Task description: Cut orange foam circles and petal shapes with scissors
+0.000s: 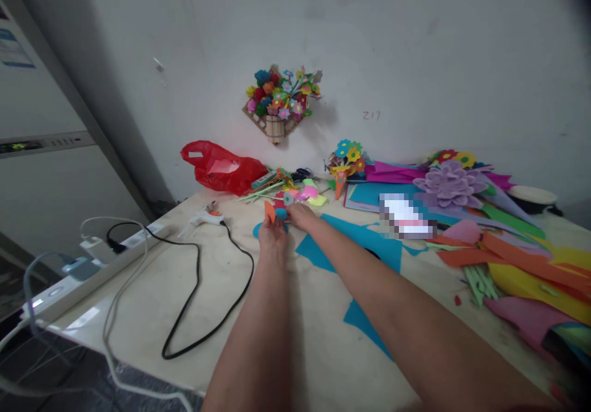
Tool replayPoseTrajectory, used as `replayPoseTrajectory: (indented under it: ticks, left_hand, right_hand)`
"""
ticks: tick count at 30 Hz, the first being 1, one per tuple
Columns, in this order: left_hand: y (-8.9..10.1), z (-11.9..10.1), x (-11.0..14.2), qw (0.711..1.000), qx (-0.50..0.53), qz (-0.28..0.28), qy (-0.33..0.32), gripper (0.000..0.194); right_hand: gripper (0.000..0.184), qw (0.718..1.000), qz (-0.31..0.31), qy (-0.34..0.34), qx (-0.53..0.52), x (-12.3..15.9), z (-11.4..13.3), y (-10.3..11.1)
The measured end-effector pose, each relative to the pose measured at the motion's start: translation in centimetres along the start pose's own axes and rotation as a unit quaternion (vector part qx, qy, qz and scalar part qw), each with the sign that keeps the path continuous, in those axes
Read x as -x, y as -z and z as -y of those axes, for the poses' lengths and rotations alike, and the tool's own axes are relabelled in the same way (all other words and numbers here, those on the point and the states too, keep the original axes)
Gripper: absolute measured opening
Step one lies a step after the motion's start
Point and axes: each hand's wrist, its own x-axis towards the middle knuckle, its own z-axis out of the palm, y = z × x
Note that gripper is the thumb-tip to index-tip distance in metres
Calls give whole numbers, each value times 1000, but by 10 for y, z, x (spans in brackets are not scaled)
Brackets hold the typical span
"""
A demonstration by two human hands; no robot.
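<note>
Over the far middle of the table, my left hand [273,232] is closed on an orange craft-foam piece [269,212]. Red and blue foam pieces [279,204] show just beside the orange one, between my two hands. My right hand [301,217] is closed in a pinch at their right side, and its fingertips are partly hidden. A small grey-green round piece [289,198] sits by those fingertips. Blue foam [256,231] shows beside my left hand. A large cut blue foam sheet [388,247] lies beneath my right forearm.
A white glue gun [207,217] lies left, its black cord [198,276] looping across the table. A power strip [92,270] runs along the left edge. A red plastic bag [224,169] stands behind. Foam sheets [521,276], a blurred phone [406,216] and a flower bunch [346,159] lie right.
</note>
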Motion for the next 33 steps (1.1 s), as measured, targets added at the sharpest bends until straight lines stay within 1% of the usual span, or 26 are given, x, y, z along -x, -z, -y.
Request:
replayPoseTrajectory:
  ticks: [3,7,11,14,17,21,24,27,33]
  left_hand:
    - [-1,0,1,1000,3,-1,2,34]
    - [-3,1,4,1000,-3,-6,-7,30]
    - [-6,0,9,1000,-26,-6,-4,33]
    - [-7,0,11,1000,-14,-17,-6,34]
    - [-6,1,10,1000,7,-22,-5,33]
    - [-3,2,3,1000,8,-8,-9,33]
    - [-3,3,0,1000,-1,0,-9,34]
    - [-4,3,1,1000,11,-6,-6,33]
    - [-7,1,9,1000,14,-20,4,34]
  right_hand:
    - [36,1000,0,-29,9,1,4,-3]
    - [37,998,-14,-65,1,4,10,-7]
    - [38,996,-29,-82,1,7,18,-12]
    - [40,994,-43,-96,-2,8,21,-15]
    - [40,992,-51,-118,-7,6,19,-15]
    - [37,989,-53,-137,-13,4,8,-11]
    - [36,989,-53,-135,-18,3,1,-8]
    - [36,992,-49,-113,-24,5,-3,-7]
    - [32,997,-30,-73,-26,7,0,-6]
